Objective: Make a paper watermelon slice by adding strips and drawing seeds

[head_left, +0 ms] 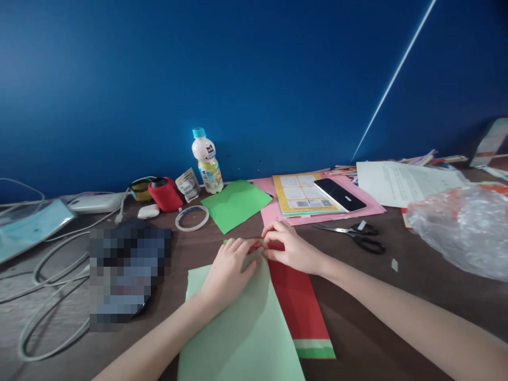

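**Left hand (226, 270) and right hand (291, 248) meet at red paper (299, 301)**

The left hand presses on the pale green sheet (238, 338); the right hand's fingers curl together at the red paper's far end. Whether either grips it, I cannot tell. The red paper lies on the tabletop (357, 352), partly beneath the sheet, left of the scissors (351, 230).

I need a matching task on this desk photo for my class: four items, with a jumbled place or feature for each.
1. pale green sheet
2. red paper
3. scissors
4. bottle

A. stands upright with a turquoise cap
B. to the right of the right hand
C. beneath the left hand
D. has a green band at its near end

Pairs: 1-C, 2-D, 3-B, 4-A
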Motion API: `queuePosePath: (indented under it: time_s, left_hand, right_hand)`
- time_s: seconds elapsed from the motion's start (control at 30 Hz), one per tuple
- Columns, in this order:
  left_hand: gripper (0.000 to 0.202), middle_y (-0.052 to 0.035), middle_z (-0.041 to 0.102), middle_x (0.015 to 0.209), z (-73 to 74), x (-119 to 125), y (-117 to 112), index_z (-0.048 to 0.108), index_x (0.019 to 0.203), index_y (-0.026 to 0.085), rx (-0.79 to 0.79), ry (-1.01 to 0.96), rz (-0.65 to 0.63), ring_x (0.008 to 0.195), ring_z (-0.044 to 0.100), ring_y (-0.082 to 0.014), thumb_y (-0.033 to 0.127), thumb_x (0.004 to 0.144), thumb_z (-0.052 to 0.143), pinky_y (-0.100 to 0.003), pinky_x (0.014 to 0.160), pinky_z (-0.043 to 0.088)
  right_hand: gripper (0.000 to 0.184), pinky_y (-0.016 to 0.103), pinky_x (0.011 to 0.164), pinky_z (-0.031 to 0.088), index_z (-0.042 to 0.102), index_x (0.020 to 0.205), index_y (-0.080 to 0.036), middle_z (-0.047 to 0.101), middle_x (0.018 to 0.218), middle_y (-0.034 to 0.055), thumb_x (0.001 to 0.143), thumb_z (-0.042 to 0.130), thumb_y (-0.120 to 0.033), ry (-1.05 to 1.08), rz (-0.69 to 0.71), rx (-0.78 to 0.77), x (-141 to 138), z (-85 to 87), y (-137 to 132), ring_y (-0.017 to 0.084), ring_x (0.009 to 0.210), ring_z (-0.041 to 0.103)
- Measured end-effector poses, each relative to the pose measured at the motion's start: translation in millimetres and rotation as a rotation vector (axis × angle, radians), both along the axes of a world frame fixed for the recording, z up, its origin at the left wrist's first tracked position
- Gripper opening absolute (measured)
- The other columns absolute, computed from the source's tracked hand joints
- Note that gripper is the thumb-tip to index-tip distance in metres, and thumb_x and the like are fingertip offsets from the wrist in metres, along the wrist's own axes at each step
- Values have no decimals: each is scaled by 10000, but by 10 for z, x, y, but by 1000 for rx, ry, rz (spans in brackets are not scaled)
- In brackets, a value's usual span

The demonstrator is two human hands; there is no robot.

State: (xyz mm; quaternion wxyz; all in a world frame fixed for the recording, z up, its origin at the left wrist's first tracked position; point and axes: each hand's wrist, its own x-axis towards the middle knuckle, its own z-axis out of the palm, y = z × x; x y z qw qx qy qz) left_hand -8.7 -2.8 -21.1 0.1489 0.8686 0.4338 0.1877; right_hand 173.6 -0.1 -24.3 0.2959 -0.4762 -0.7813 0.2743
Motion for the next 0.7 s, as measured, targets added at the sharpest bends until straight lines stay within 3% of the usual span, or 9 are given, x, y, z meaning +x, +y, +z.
queuePosePath:
  time_s: [0.2, 0.37, 0.7]
  left_hand:
    - [236, 2, 477, 771, 166, -67, 76, 535, 730, 171, -367, -148, -52, 711, 469, -127, 341, 831, 406, -251, 644, 383]
    - [246, 38, 433, 663, 203, -87, 76, 509, 778, 171, -596, -172, -117, 617, 391, -99, 376, 834, 386, -215, 556, 309]
    - [267, 31, 437, 674, 201, -61, 91, 515, 817, 157, -696, -218, -154, 621, 396, -97, 392, 826, 390, -210, 558, 326]
  right_hand:
    - [97, 307, 814, 357, 507, 735, -185, 514, 850, 17, 805, 509, -253, 198, 176, -92, -29, 35, -60, 153, 877, 457]
    - [92, 289, 762, 360, 508, 770, -175, 476, 813, 9, 804, 498, -259, 242, 241, -210, -13, 34, -91, 139, 796, 457]
    - [99, 259, 667, 318, 481, 722, -175, 420, 726, -20, 771, 511, -256, 330, 197, -258, 3, -11, -95, 115, 688, 395]
